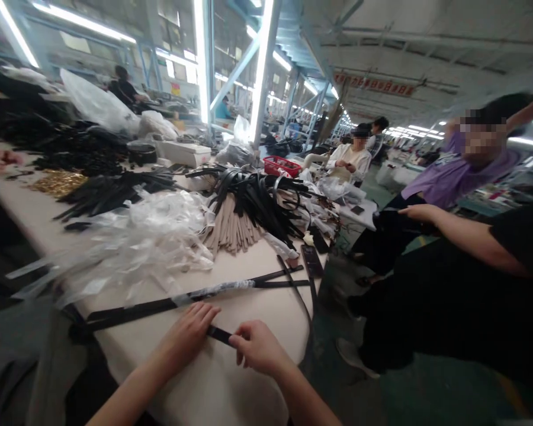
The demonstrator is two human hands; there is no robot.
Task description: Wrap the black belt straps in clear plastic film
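Observation:
A short stretch of a black strap (220, 335) shows between my two hands, low over the near end of the table. My left hand (189, 331) is closed over the strap, its fingers together and its thumb hidden. At the strap's right end, my right hand (260, 349) pinches it between thumb and fingers. Just beyond my hands lies a bundle of long black straps (142, 309), partly wrapped in clear plastic (224, 288). Another thin black strap (298, 290) curves down along the table's right edge.
Crumpled clear plastic wrappers (164, 228) are heaped at left. Behind are black straps (262, 198), beige strips (231, 228), gold-coloured pieces (60, 180) and a red basket (282, 165). A phone (311, 260) lies at right. A person in black (453, 284) stands close on the right.

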